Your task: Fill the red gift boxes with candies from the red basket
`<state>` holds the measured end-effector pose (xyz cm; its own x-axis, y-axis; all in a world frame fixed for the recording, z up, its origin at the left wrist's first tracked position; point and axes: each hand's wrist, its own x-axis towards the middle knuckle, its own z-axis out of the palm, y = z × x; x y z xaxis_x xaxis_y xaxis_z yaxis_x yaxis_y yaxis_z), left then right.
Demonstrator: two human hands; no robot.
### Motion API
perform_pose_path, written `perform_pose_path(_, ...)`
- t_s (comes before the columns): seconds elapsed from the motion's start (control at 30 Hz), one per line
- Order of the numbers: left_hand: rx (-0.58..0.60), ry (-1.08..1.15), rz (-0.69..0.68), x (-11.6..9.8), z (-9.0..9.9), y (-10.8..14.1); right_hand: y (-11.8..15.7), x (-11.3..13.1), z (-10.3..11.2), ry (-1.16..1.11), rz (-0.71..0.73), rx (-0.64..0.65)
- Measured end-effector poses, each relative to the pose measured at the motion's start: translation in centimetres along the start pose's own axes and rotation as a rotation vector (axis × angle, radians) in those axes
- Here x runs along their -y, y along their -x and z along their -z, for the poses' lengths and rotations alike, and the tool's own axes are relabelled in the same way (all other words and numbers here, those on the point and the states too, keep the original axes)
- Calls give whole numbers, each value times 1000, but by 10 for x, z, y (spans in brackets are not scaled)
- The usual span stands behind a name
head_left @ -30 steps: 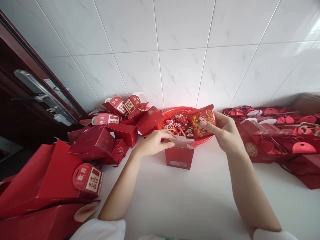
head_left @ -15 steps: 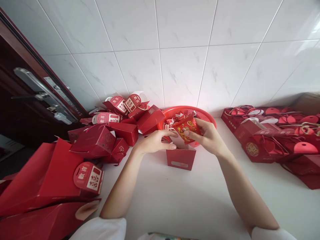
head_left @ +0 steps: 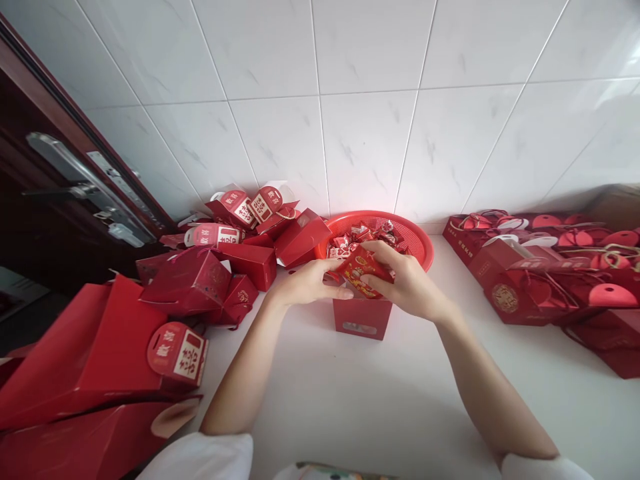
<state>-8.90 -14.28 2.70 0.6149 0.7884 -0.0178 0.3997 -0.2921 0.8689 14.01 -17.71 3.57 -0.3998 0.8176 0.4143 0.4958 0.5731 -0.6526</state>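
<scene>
A small red box [head_left: 361, 320] with a window in its front stands on the white tabletop. My right hand [head_left: 407, 277] grips a red printed packet [head_left: 364, 270] over the top of this box. My left hand [head_left: 315, 283] is at the box's upper left edge, thumb pointing right and fingers curled behind; what those fingers grip is partly hidden by the packet. Behind both hands sits a red perforated basket [head_left: 425, 245] holding wrapped sweets [head_left: 363, 232].
Red boxes [head_left: 187, 280] are piled on the left, with larger red boxes [head_left: 120, 340] nearer. On the right stand more red boxes [head_left: 520, 280] with cords. A tiled wall [head_left: 370, 147] rises behind; a door handle [head_left: 80, 180] shows at left.
My right hand has moved left and slightly down with the packet, which now lies over the box opening. Something pale now shows in the box's window. My left hand has hardly moved.
</scene>
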Motion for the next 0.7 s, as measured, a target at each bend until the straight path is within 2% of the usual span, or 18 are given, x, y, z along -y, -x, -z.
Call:
perform_pose_path(0.13,12,5,9,-1,1,0,1,-1,3,119,27,127)
perform_pose_path(0.47,35,-16,-9,-2,0,-1,4,-3,17,110,84,206)
perform_pose_path(0.57,17,-55,-2,-1,0,-1,4,-1,16,104,94,271)
perform_pose_path(0.7,36,-15,-49,-3,-2,-1,2,2,8,97,187,292)
